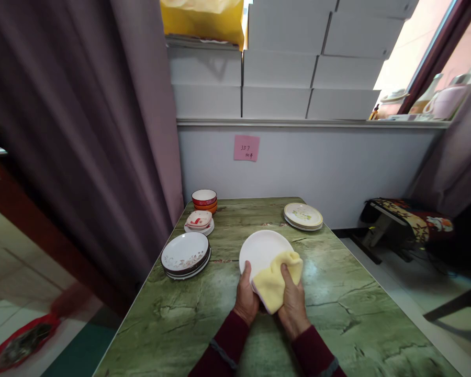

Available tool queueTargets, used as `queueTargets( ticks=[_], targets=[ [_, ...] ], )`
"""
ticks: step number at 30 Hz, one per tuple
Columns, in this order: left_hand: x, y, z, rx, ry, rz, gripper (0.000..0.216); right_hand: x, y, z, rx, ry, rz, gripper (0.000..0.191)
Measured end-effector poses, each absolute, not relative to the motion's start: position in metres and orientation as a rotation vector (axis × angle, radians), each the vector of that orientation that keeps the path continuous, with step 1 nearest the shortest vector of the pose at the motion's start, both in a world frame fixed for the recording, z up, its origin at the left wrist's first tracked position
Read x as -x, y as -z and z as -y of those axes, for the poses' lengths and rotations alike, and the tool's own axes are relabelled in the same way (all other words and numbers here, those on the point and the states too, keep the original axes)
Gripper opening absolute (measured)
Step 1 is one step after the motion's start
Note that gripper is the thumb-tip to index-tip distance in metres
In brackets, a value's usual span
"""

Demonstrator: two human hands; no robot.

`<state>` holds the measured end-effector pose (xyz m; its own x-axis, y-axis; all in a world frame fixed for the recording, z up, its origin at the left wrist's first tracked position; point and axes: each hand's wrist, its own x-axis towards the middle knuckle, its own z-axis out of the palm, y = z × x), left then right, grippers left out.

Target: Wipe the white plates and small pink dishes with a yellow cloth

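Note:
A plain white plate [261, 251] is held above the front middle of the table. My left hand [247, 297] grips its near left edge, thumb on top and the fingers hidden below. A yellow cloth [272, 283] lies folded over the plate's near right rim. My right hand [293, 303] is closed on that cloth, its thumb pressing it against the plate; whether the fingers underneath also touch the plate is hidden.
On the table [337, 314], stacked plates [185, 251] stand at the left, with small square dishes [199, 220] and bowls [204, 198] behind them. More plates [303, 215] are stacked at the back right. A wall with a pink note [246, 148] rises behind; a curtain [141, 104] hangs left.

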<state>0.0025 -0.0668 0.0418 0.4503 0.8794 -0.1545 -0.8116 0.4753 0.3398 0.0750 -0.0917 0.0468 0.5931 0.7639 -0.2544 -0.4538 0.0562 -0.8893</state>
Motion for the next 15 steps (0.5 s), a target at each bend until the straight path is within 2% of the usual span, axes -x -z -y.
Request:
queueTargets(
  ticks=[6, 13, 15],
  targets=[
    [0.014, -0.043, 0.058, -0.336, -1.124, -0.374, 0.042, -0.139, -0.079, 0.083, 1.307, -0.951, 0.643, 0.069],
    [0.029, -0.044, 0.055, -0.527, -0.931, -0.387, 0.035, -0.172, -0.155, 0.071, 1.390, -1.118, 1.500, 0.023],
    [0.027, -0.044, 0.058, -0.542, -0.905, -0.389, 0.034, -0.166, -0.170, 0.063, 1.416, -1.094, 1.710, 0.015]
  ],
)
